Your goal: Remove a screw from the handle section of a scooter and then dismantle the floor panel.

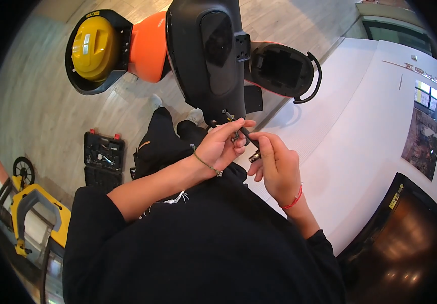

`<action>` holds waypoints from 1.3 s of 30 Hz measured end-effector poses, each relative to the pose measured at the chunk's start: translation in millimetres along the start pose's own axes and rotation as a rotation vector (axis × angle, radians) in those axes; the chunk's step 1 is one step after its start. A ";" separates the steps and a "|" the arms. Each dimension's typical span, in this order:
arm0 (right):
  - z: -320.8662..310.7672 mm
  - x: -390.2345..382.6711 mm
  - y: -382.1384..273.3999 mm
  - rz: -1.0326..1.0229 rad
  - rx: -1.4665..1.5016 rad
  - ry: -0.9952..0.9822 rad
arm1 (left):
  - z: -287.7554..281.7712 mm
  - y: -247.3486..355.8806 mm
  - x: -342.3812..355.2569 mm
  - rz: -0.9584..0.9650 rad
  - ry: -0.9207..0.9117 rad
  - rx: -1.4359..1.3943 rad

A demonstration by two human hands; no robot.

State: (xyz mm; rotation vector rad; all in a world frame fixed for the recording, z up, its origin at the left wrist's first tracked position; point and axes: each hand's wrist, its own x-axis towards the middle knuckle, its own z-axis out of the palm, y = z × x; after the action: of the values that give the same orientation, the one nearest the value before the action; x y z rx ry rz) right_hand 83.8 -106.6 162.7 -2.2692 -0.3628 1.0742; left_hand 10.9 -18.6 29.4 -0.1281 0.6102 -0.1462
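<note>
My left hand has its fingers curled around the upper part of a slim dark tool and small metal bits whose kind I cannot make out. My right hand grips the same tool lower down, where a chrome metal end shows below its fingers. The tool's upper tip lies over the lower end of a large black molded body; whether they touch I cannot tell.
A yellow helmet-shaped part, orange shell and black housing flank the black body. An open toolcase lies on the floor at left, near a yellow frame. A white surface and glossy black panel fill the right.
</note>
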 end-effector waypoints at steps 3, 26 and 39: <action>3.2 -0.8 6.8 -0.140 0.008 0.061 | -4.7 -2.7 0.5 0.046 -0.077 0.009; -5.3 2.1 19.1 -0.607 -0.524 0.257 | 0.8 -5.2 0.5 0.034 0.004 0.086; -18.0 8.7 32.7 -0.669 -0.564 0.192 | -15.4 -6.0 0.5 0.027 -0.138 -0.037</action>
State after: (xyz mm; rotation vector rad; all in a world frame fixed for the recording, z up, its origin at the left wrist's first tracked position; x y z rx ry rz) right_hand 102.9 -135.4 146.1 -2.3866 -1.3621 0.4279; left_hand 1.8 -25.8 17.6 -0.1646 0.4769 -0.0992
